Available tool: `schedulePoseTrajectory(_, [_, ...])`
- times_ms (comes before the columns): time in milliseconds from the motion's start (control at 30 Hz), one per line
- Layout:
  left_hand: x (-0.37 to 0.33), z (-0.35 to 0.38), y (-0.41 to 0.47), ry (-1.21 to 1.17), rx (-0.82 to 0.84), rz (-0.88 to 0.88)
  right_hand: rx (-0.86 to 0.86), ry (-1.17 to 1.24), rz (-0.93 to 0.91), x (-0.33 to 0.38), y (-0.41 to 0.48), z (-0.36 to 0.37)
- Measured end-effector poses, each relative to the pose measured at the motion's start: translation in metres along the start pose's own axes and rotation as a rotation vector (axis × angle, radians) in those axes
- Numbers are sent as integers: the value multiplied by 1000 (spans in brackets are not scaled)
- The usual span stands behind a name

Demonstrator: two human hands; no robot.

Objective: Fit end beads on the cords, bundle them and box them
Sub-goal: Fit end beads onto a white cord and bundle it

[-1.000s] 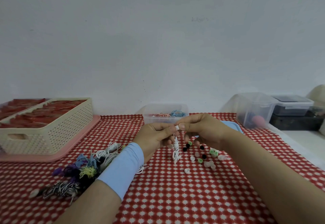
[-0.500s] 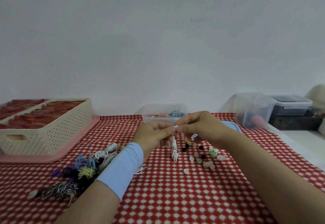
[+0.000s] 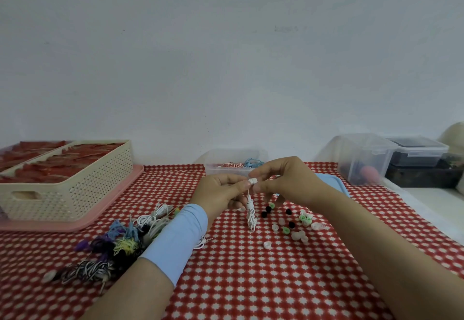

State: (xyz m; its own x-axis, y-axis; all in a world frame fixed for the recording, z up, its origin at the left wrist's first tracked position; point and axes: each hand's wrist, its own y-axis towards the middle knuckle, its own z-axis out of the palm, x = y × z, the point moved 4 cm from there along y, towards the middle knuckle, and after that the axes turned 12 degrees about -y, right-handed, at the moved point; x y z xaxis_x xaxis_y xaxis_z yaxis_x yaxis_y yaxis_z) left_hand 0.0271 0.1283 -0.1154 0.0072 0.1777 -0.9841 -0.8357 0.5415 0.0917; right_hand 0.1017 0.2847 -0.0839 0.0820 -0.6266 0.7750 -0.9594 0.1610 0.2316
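1. Red-and-white patterned tablecloth (image 3: pixel 251 282) covers the work surface, with a plain white wall behind.
2. Left hand (image 3: pixel 221 191) is raised over the cloth, thumb and forefinger pinched on the upper end of a white cord (image 3: pixel 251 215). The coiled rest hangs straight down.
3. Right hand (image 3: pixel 288 184) pinches a white end bead (image 3: pixel 253 181) at the cord's tip, touching the left fingertips; other fingers loosely curled.
4. Loose beads (image 3: pixel 293 221), white, green and black, lie scattered beneath the right hand.
5. Mixed cord pile (image 3: pixel 120 241) lies beside the left forearm.
6. Clear box (image 3: pixel 233 166) holding cords stands against the wall.
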Motion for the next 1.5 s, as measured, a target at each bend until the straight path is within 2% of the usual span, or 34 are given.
schedulePoseTrajectory(233, [2, 0, 0, -12, 17, -9, -12, -21, -11, 1, -1, 0])
schedulePoseTrajectory(533, [-1, 2, -2, -111, 119, -18, 222, 299, 167, -3, -8, 3])
schedulePoseTrajectory(733, [-1, 5, -4, -156, 141, -44, 211, 319, 182, -2, -8, 7])
schedulePoseTrajectory(933, [-2, 8, -5, -267, 216, -95, 277, 414, 171, 0, -8, 8])
schedulePoseTrajectory(1167, [-1, 4, -6, -222, 220, -105, 291, 308, 169, 3, -7, 8])
schedulePoseTrajectory(1267, [-2, 5, -5, -229, 226, -101, 300, 340, 146, 4, -8, 7])
schedulePoseTrajectory(1500, [0, 0, -5, -231, 205, -106, 219, 295, 118, 2, -5, 12])
